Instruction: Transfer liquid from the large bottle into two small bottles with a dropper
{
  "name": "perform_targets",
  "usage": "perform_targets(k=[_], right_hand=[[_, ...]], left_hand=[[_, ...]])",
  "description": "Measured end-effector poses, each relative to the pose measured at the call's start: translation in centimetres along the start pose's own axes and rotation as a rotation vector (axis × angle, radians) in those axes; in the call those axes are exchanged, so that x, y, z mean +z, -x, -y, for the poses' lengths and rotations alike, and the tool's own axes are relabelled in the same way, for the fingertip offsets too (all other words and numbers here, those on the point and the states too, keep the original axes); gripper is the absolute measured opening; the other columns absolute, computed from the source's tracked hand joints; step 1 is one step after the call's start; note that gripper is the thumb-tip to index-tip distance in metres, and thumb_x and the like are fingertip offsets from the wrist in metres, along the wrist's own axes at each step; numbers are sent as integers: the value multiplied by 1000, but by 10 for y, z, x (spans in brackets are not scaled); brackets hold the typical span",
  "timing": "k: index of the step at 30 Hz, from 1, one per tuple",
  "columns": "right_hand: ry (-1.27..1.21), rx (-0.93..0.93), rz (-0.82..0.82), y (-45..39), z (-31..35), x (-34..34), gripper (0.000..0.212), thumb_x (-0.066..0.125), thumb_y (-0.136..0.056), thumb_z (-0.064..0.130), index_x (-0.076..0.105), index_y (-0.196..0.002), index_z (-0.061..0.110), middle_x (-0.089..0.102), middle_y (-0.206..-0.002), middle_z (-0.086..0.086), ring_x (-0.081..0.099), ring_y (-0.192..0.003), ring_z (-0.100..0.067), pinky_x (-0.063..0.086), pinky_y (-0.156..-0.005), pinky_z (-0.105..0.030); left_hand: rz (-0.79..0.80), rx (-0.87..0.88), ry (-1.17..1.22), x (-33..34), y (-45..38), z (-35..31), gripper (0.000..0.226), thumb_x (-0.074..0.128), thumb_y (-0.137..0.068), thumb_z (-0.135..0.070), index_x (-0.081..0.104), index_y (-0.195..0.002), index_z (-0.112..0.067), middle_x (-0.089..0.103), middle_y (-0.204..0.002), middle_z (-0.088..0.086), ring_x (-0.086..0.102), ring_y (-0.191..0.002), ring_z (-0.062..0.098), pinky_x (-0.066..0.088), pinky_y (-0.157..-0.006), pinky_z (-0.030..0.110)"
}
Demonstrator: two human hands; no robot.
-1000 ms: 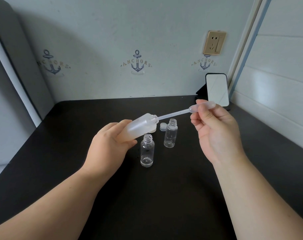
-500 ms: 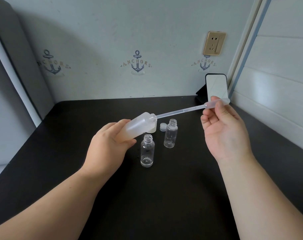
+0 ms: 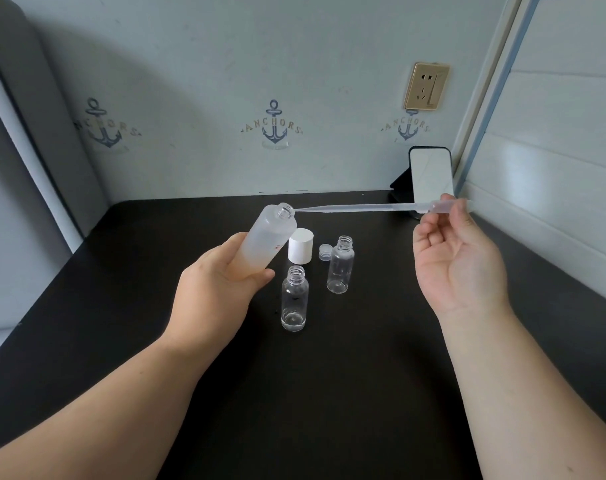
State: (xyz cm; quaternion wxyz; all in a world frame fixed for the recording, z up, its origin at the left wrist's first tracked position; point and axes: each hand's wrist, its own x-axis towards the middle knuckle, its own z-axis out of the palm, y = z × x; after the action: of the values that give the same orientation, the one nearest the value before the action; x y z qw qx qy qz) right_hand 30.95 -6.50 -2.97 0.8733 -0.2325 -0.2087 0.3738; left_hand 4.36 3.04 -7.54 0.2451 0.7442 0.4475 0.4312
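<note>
Dropper point(image 3: 363, 208) bulb in right hand point(image 3: 460, 265) grip, tip at large bottle point(image 3: 267, 244) mouth

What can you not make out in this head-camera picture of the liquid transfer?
- Head view: the level in the frosted large bottle; the left hand covers its lower part.
- The translucent plastic dropper: any liquid inside is too faint to see; right hand fingers hide its bulb.
- Farther clear small bottle: contents too small to tell.
- Propped phone: screen shows only glare.
</note>
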Motion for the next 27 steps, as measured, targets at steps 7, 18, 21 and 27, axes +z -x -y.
perform_targets(k=[7, 18, 21, 27], right_hand=[[-24, 20, -28, -2, 0, -2, 14, 65, -96, 16, 74, -91, 7, 68, -81, 0, 63, -71, -10, 53, -69, -22], [-11, 58, -42, -4, 0, -4, 12, 64, -97, 13, 67, -100, 3, 64, -72, -1, 59, -62, -11, 50, -64, -21], [23, 59, -35, -4, 0, -4, 11, 63, -96, 14, 68, -97, 4, 63, -71, -1, 57, -62, -11, 49, -62, -21], [40, 71, -25, -5, -1, -6, 11, 63, -96, 12, 70, -96, 4, 65, -73, -2, 57, -63, -11, 49, -63, -22]], left_hand=[[37, -56, 78, 0, -2, 0, 26, 74, -87, -41, 57, -100, -55, 65, -92, -26, 67, -81, 5, 55, -69, 28], [15, -154, 116, 3, -4, -3, 54, 78, -81, -47, 53, -129, -38, 63, -109, -28, 61, -98, -5, 44, -73, 13], [9, -161, 107, 4, -4, -2, 67, 77, -80, -50, 50, -137, -29, 59, -113, -20, 59, -102, 4, 41, -70, 13], [-41, -148, 218, -6, 4, -8, 73, 59, -76, -67, 49, -139, -31, 58, -112, -26, 60, -100, -9, 42, -77, 14]])
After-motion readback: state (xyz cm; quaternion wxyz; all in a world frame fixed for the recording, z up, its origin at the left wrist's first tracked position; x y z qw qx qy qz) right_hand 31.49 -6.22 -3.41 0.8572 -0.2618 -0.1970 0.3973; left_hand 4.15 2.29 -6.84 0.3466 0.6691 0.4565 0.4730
